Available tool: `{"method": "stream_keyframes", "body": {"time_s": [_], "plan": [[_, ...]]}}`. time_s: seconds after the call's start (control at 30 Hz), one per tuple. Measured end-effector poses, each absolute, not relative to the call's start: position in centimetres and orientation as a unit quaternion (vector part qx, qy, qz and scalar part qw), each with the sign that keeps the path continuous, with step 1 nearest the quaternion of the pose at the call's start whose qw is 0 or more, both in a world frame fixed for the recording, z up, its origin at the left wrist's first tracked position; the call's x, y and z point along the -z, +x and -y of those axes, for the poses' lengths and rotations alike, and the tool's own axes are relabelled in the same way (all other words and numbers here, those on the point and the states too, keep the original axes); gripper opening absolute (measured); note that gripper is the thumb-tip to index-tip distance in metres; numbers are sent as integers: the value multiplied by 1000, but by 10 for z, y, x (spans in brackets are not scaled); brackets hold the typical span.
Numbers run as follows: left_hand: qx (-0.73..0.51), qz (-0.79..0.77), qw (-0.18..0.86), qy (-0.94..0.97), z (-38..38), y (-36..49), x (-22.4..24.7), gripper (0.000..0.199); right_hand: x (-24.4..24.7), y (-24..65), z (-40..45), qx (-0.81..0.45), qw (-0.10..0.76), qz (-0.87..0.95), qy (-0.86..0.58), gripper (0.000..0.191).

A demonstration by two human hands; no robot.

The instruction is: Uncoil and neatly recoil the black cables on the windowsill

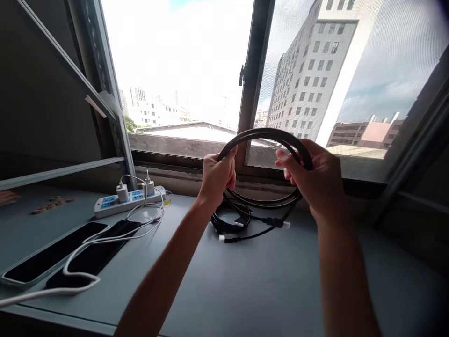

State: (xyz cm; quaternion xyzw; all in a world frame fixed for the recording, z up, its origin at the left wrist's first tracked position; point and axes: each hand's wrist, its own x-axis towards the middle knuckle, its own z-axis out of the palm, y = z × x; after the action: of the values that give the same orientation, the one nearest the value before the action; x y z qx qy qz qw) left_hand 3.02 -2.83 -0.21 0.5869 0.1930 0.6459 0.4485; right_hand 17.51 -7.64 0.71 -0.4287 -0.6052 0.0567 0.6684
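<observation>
Forearms rise, left grip and right grip clamped on coiled black cable.

Single head-worn view, facing forward and down, close over desk, toward window

Two bare forearms are seen. The left forearm is slim and smooth, and gets thinner near the wrist. The right forearm is seen as wider lower down. The left hand and right hand are bare too, and some fingers are hidden.
</observation>
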Motion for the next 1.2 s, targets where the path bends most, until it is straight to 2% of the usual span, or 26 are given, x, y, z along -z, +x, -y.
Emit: {"method": "stream_keyframes", "body": {"time_s": [0.1, 0.33, 0.43, 0.6, 0.73, 0.9, 1.07, 1.2], "plan": [[-645, -191, 488, 556, 33, 30, 0, 55, -6, 171, 73, -124, 685, 583, -419, 19], [-620, -206, 504, 564, 16, 38, 12, 48, -11, 169, 92, -363, 600, 634, -326, 49], [-577, -240, 506, 594, 14, 43, 18, 44, -15, 167, 100, -386, 630, 591, -322, 52], [-488, -315, 489, 651, 15, 61, 30, 31, -22, 160, 109, -352, 740, 477, -317, 46], [-426, -312, 532, 662, 17, 73, 40, 35, -19, 159, 107, -270, 793, 469, -280, 42], [-436, -286, 559, 644, 18, 72, 38, 28, -11, 161, 94, -160, 811, 511, -235, 44], [-455, -302, 503, 670, 16, 65, 35, 40, -9, 158, 89, -186, 817, 509, -198, 43], [-391, -283, 516, 708, 17, 58, 30, 45, -5, 154, 89, -178, 812, 523, -189, 45]]}}
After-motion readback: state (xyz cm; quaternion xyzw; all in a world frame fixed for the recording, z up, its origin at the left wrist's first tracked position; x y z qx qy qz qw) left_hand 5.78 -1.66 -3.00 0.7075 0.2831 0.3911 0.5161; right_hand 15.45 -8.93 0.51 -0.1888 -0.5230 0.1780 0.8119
